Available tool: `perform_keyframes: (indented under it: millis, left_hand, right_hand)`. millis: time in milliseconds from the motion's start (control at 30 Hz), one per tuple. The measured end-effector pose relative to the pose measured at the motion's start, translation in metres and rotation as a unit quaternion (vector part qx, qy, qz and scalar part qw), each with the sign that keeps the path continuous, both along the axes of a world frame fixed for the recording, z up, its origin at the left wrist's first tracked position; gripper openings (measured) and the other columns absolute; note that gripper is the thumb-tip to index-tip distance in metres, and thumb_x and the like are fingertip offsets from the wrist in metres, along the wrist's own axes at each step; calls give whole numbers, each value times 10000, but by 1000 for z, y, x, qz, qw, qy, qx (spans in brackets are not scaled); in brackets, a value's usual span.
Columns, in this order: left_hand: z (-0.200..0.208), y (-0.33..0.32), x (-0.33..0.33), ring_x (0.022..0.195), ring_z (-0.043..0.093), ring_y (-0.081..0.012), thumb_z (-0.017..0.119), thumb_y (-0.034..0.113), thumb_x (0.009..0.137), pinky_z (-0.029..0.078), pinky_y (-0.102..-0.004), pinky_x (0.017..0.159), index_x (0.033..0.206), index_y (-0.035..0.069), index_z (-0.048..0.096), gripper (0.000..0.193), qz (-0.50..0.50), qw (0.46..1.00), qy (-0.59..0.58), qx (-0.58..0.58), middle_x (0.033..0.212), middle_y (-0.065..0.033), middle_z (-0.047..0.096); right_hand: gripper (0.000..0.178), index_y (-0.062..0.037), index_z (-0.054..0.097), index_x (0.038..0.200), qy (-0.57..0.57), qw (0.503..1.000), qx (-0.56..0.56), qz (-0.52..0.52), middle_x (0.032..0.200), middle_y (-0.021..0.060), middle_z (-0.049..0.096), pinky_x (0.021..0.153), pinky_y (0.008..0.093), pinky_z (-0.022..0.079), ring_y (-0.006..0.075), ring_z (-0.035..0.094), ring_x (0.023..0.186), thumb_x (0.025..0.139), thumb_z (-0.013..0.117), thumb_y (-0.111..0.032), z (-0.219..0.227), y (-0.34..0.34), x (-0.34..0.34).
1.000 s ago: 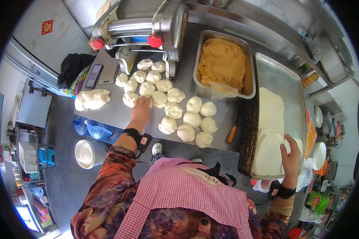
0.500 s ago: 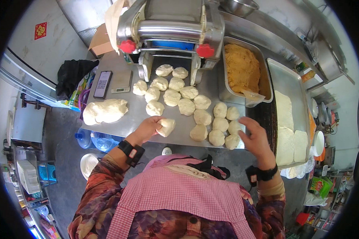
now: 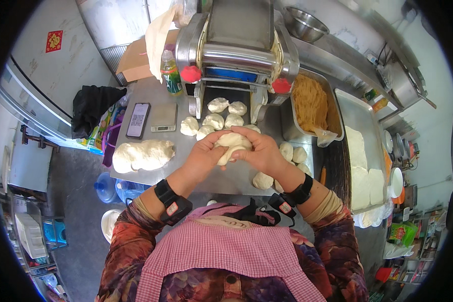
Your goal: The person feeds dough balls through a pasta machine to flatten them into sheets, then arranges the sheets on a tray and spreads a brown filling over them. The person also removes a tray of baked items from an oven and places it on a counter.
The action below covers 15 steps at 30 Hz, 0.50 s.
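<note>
A piece of pale dough [image 3: 231, 145] is held between both hands above the near part of the steel table [image 3: 199, 183]. My left hand [image 3: 202, 155] grips it from the left, with the thumb pressed on its face. From the right, my right hand [image 3: 262, 153] has its fingers over the top and its thumb pushing into a fold. Several dough balls [image 3: 214, 121] lie just beyond the hands, partly hidden by them. More rounded balls [image 3: 262, 180] sit beside and under my right forearm. A long lump of dough [image 3: 143, 155] rests at the table's left.
A dough roller machine [image 3: 239, 55] stands at the back. Left of it are a green bottle [image 3: 171, 75], a small scale [image 3: 164, 117] and a phone [image 3: 138, 120]. To the right are a deep pan of yellow-brown filling [image 3: 309, 100] and a tray [image 3: 360, 105] with flat dough sheets.
My right hand has moved left from the rounded balls to the dough piece. Both hands now grip it, slightly farther from my body. The view has shifted a little.
</note>
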<state>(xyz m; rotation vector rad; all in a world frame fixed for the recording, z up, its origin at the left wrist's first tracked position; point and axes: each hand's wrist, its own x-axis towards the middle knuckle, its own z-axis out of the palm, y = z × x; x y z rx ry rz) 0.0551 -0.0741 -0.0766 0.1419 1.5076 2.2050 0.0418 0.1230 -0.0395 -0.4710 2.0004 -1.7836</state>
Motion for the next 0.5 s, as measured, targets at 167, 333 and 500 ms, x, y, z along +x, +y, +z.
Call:
perform_keyframes:
  millis: [167, 333, 500]
  left_hand:
    - [23, 5, 0, 868, 616, -118, 544, 24, 903, 510, -221, 601, 1297, 73, 494, 400, 23, 997, 75, 15, 1123, -66, 608]
    - [31, 4, -28, 812, 622, -113, 581, 13, 877, 499, -222, 615, 1178, 59, 596, 305, 10, 995, 72, -70, 1033, -63, 634]
    - [51, -3, -62, 876, 591, -102, 603, 55, 876, 486, -228, 716, 1060, 50, 653, 190, -5, 982, 188, 18, 1052, -44, 621]
  right_hand:
    - [341, -8, 606, 1130, -14, 996, -51, -75, 1021, 70, 653, 738, 249, 534, 126, 636, 845, 799, 682, 20, 3, 0, -21]
    - [290, -16, 627, 1081, -2, 999, -31, -41, 1063, 73, 638, 761, 262, 541, 132, 621, 912, 798, 672, 27, 15, 18, -38]
    - [398, -33, 585, 1212, -65, 980, -186, 20, 1169, 88, 598, 877, 267, 480, 128, 575, 1026, 826, 680, -66, 51, 28, -56]
